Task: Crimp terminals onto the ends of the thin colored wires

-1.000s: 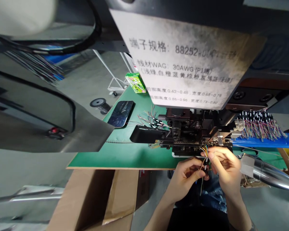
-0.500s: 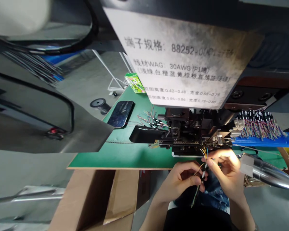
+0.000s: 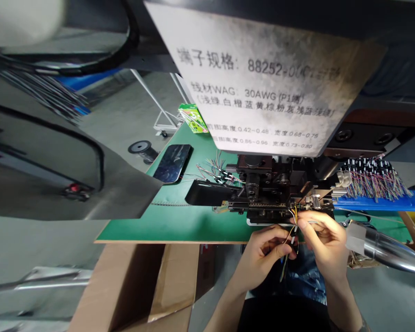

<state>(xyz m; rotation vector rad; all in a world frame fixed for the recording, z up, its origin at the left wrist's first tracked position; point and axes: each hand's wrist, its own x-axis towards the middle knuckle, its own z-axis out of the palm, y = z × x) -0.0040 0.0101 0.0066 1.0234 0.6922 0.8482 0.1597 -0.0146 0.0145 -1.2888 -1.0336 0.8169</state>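
Observation:
Both my hands are closed on one small wire harness (image 3: 293,240), a thin bundle of coloured wires with a white and black sleeve. My left hand (image 3: 268,251) pinches its lower part, and loose wire ends hang below the fingers. My right hand (image 3: 323,240) pinches the upper part, where yellow, white and orange wire ends fan out. Those ends point up at the working area of a terminal crimping machine (image 3: 259,180), right in front of my hands. Whether a wire touches the machine I cannot tell.
A blue tray (image 3: 383,201) at the right carries several finished-looking harnesses. On the green table (image 3: 180,226) lie a phone (image 3: 173,163), more harnesses (image 3: 221,173) and a green box (image 3: 192,118). A metal lamp-like tube (image 3: 387,246) juts in from the right. Below stands an open cardboard box (image 3: 173,281).
My right hand has moved slightly up and left, bringing the wire ends closer to the machine. The lower wire ends have swung a little to the right.

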